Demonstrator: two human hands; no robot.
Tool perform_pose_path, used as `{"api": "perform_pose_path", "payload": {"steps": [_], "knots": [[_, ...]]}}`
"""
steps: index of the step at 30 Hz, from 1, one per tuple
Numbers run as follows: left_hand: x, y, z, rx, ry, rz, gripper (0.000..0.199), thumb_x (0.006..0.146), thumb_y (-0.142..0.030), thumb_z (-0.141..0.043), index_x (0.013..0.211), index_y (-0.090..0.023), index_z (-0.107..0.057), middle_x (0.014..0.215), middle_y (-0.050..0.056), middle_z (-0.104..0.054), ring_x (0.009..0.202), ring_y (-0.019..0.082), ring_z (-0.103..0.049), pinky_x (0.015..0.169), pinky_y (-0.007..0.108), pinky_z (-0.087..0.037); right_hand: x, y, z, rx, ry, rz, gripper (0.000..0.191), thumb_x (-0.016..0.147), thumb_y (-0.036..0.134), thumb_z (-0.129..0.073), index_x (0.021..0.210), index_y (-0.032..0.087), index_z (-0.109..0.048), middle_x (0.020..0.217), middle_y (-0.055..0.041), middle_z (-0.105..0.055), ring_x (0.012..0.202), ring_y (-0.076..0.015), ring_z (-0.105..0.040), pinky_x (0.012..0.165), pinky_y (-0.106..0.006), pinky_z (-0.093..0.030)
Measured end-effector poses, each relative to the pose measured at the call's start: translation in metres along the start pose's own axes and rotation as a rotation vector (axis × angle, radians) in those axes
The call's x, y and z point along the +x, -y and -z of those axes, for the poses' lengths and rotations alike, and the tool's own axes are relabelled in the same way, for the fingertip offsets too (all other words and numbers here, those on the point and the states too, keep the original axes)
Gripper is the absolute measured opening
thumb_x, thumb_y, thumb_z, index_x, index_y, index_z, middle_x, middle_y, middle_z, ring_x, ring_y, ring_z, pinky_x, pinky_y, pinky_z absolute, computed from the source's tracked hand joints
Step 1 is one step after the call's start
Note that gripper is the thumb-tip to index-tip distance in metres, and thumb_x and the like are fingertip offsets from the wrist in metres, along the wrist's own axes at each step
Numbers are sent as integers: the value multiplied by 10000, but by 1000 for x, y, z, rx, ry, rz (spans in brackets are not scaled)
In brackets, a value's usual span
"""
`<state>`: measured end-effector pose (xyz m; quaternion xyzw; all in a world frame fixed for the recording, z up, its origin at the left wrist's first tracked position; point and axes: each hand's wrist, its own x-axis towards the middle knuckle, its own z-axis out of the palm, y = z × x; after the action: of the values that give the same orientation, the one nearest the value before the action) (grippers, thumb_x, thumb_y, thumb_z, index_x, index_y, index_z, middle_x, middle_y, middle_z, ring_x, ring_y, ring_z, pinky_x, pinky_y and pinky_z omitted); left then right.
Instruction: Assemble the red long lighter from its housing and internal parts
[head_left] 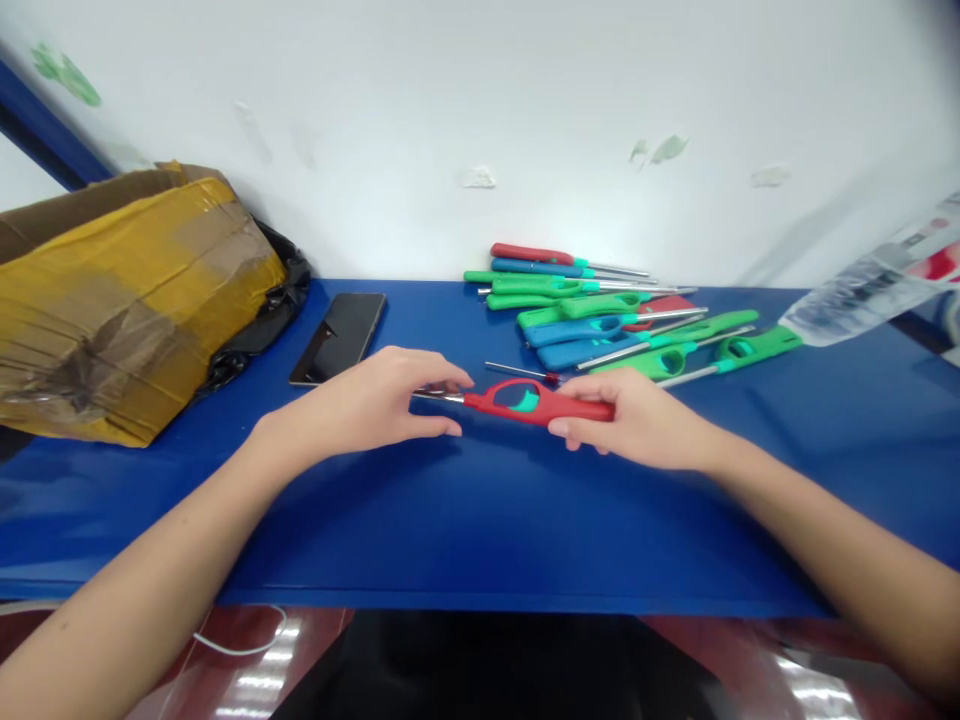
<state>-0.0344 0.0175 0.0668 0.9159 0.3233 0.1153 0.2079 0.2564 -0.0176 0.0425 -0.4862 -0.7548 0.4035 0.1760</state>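
Observation:
A red lighter (551, 403) with a turquoise trigger and a metal stem is held over the blue table (450, 530). Its handle end is gripped by my right hand (637, 415). My left hand (382, 400) is around the metal stem, thumb and fingers apart; whether it touches the stem is unclear. Just behind the red lighter lies a thin screwdriver (525, 371). Farther back is a pile of red, blue and green lighters (592, 330) with metal stems.
A black phone (341, 338) lies left of centre. At the far left sits a cardboard box (150, 300) with yellow tape and black plastic beside it. A clear plastic bag (862, 290) is at the right. A white wall (375, 130) stands behind.

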Motion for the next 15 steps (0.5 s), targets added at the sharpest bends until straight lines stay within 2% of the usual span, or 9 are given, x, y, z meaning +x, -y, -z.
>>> {"api": "perform_pose_path", "payload": {"steps": [3,8,11,15], "knots": [[3,5,-5,-7,62,-27,230,947,-298,-565,1100,-214,-714,1011,41,-730,875,172,-672,776,250,-498,1,-1,3,100,85,-96,349,852,501,-648,870,155,-682,653,-5,-661,414,-76,-505,380,-187,-404],[7,5,-17,-108,79,-42,250,957,-266,-541,1114,-225,-732,965,36,-753,798,158,-680,713,234,-490,3,-2,6,165,138,-115,378,838,521,-667,935,157,-692,679,25,-590,393,-48,-474,356,-176,-391],[7,5,-17,-167,69,-11,291,950,-286,-557,1194,-225,-702,1008,43,-764,817,171,-704,706,234,-505,4,-4,9,210,184,-146,404,850,544,-646,908,148,-701,659,19,-593,398,-50,-475,351,-175,-369],[7,3,-16,-244,91,-18,314,946,-276,-561,1234,-238,-679,1036,33,-763,825,169,-707,715,236,-512,6,-5,10,228,221,-165,434,855,557,-635,965,144,-713,637,10,-599,402,-55,-467,343,-173,-329]]}}
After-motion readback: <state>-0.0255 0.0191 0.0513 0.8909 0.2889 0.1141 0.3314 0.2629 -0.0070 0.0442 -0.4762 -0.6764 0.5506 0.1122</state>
